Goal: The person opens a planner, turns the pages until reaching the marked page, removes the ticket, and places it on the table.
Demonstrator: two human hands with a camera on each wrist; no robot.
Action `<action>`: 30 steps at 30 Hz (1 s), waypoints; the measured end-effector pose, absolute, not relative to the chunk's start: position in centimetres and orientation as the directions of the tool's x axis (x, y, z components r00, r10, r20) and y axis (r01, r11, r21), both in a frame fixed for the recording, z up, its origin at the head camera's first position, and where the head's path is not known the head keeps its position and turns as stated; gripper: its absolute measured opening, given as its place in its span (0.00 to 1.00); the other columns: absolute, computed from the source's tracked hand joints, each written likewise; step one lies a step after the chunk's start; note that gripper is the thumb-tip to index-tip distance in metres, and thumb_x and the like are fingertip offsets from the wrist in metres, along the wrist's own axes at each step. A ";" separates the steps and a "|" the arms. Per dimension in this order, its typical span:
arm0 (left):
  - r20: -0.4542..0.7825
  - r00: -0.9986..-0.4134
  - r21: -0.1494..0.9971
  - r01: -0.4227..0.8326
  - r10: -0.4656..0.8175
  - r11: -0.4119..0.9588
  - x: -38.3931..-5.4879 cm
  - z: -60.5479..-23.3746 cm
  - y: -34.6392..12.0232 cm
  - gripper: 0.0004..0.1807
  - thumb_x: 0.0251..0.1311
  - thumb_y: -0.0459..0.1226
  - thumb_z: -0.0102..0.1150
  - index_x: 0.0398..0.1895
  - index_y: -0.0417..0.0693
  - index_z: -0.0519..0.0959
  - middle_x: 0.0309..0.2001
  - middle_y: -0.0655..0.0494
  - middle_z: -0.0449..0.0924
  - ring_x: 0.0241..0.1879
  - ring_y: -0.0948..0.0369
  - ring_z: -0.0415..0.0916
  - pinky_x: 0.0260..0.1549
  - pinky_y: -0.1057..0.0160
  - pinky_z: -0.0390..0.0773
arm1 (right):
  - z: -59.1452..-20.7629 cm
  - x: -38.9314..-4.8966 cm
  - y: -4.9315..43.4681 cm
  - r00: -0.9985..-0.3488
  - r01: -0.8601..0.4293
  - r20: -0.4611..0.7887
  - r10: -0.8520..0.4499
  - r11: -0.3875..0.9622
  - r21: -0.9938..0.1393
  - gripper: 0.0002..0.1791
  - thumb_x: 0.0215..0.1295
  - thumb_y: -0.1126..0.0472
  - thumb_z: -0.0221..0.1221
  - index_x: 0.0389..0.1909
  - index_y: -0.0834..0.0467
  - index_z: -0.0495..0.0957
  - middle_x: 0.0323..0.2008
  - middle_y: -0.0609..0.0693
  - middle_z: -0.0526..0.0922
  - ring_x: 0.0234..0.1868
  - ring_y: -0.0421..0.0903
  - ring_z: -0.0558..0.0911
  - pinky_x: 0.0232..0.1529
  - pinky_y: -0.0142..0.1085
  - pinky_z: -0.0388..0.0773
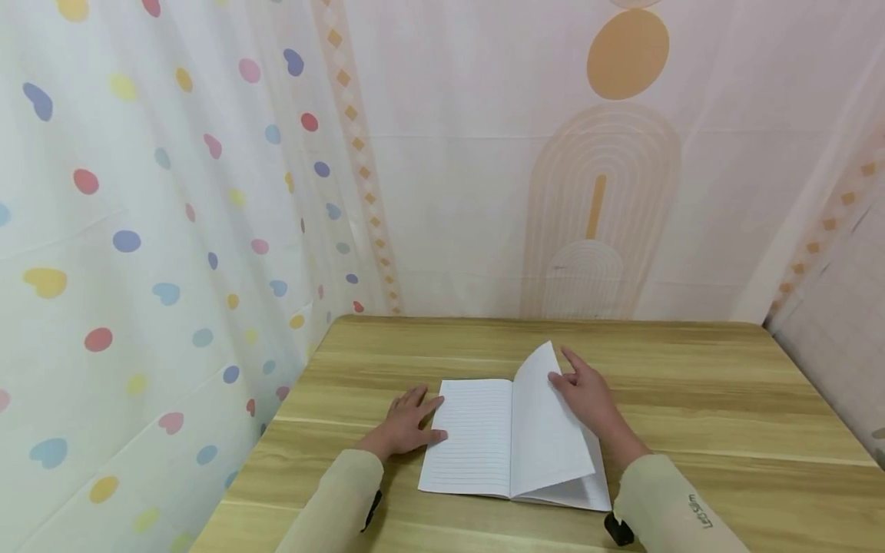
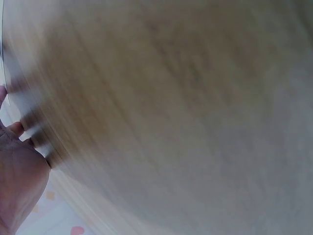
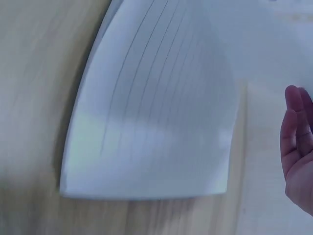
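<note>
An open notebook [image 1: 473, 438] with ruled pages lies on the table. One of its pages [image 1: 546, 430] stands raised and curved over the right half, its lined underside showing in the right wrist view. My right hand [image 1: 588, 395] pinches this page near its upper outer edge, thumb on the front face, index finger extended beyond the edge. The other fingers [image 3: 293, 125] show slightly bent in the right wrist view. My left hand [image 1: 408, 425] rests with fingers spread at the notebook's left edge, thumb and a fingertip touching the page's margin.
The wood-grain table [image 1: 705, 399] extends around the notebook on all sides. A patterned curtain [image 1: 449, 192] hangs along its far edge, and a dotted one [image 1: 173, 307] runs along the left. Dark wrist straps [image 1: 618, 530] show under the sleeves.
</note>
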State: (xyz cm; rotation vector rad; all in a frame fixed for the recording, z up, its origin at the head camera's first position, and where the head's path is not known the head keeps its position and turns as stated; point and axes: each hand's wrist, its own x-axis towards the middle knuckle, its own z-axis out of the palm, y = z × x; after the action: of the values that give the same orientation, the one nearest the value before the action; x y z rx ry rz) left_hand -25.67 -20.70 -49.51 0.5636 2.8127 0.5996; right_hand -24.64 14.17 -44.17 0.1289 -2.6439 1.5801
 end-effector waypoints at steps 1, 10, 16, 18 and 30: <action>-0.122 -0.905 0.430 0.323 0.408 0.843 -25.7 -49.5 -20.7 0.40 0.65 0.55 0.60 0.75 0.47 0.63 0.76 0.34 0.45 0.75 0.38 0.40 0.69 0.36 0.42 | -44.0 -24.5 13.9 -0.995 -0.095 0.081 -0.051 0.417 -0.904 0.33 0.75 0.57 0.55 0.76 0.62 0.57 0.45 0.67 0.84 0.42 0.54 0.83 0.45 0.47 0.79; -0.130 -0.906 0.435 0.314 0.404 0.844 -25.7 -49.4 -20.8 0.41 0.65 0.56 0.60 0.76 0.47 0.62 0.77 0.34 0.44 0.75 0.38 0.40 0.70 0.37 0.41 | -44.7 -23.7 11.2 -0.932 -0.242 0.155 -0.327 0.242 -0.940 0.25 0.76 0.64 0.51 0.71 0.67 0.64 0.53 0.65 0.81 0.46 0.54 0.85 0.46 0.44 0.82; -0.127 -0.907 0.430 0.315 0.402 0.846 -25.7 -49.3 -20.8 0.39 0.66 0.54 0.59 0.75 0.47 0.63 0.76 0.35 0.45 0.76 0.39 0.40 0.70 0.37 0.40 | -46.2 -22.4 9.4 -0.832 -0.505 0.200 -0.518 0.557 -0.659 0.26 0.70 0.54 0.61 0.64 0.62 0.75 0.58 0.60 0.80 0.59 0.59 0.78 0.58 0.53 0.73; -0.117 -0.906 0.423 0.324 0.406 0.846 -25.7 -49.4 -20.8 0.36 0.68 0.51 0.57 0.75 0.46 0.63 0.76 0.35 0.46 0.75 0.39 0.40 0.69 0.36 0.41 | -46.7 -21.9 8.9 -0.803 -0.558 0.165 -0.573 0.623 -0.548 0.27 0.68 0.51 0.62 0.64 0.60 0.76 0.61 0.60 0.77 0.62 0.60 0.75 0.61 0.54 0.70; -0.096 -0.921 0.484 0.289 0.378 0.826 -25.9 -49.7 -20.9 0.38 0.73 0.56 0.47 0.76 0.43 0.60 0.76 0.37 0.48 0.76 0.40 0.40 0.70 0.37 0.39 | -48.2 -20.6 7.8 -0.759 -0.642 0.113 -0.641 0.708 -0.295 0.26 0.63 0.48 0.66 0.59 0.56 0.80 0.65 0.61 0.73 0.66 0.60 0.71 0.64 0.54 0.66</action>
State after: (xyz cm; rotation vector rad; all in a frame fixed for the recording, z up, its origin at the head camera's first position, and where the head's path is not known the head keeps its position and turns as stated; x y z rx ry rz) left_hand -25.92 -20.95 -49.73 0.5200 2.8207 0.7039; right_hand -20.64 7.80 -48.19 1.0894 -2.9007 0.5019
